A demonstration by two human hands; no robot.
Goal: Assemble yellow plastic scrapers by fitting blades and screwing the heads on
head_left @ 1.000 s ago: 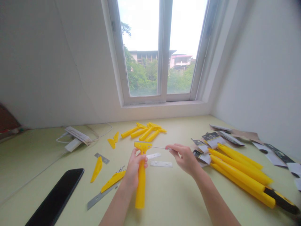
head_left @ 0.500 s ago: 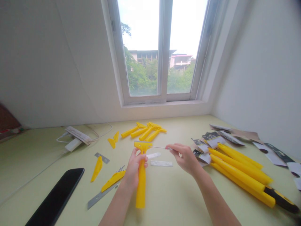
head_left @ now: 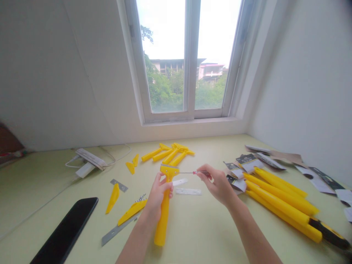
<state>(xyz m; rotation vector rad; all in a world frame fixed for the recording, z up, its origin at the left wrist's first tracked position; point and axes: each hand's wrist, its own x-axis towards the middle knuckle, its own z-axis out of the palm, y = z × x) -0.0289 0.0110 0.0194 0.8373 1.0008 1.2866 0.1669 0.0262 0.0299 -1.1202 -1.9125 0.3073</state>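
Note:
My left hand (head_left: 160, 194) is closed around the neck of a yellow scraper (head_left: 162, 225), its head pointing away from me and its handle toward me. Between the fingers of my right hand (head_left: 218, 183) is a screwdriver (head_left: 195, 172); its thin shaft runs left to the right part of the scraper head. Whether the tip sits in a screw is too small to tell. Two white strips (head_left: 188, 191) lie just beyond and right of the scraper. Left of my left forearm are a yellow blade cover (head_left: 132, 212), a grey blade (head_left: 117, 231) and a small pile of screws (head_left: 141, 198).
Several yellow scrapers (head_left: 167, 156) lie near the window wall. Yellow handles (head_left: 283, 198) and packaging cards (head_left: 247, 161) fill the right side. At left are a black phone (head_left: 66, 231), a power strip (head_left: 90, 159) with cables, and more yellow covers (head_left: 112, 198) beside a short blade (head_left: 122, 186).
The scraper has tilted, its head shifting slightly right and its handle end left. My right hand has turned around the screwdriver, and more of its red-and-dark handle shows.

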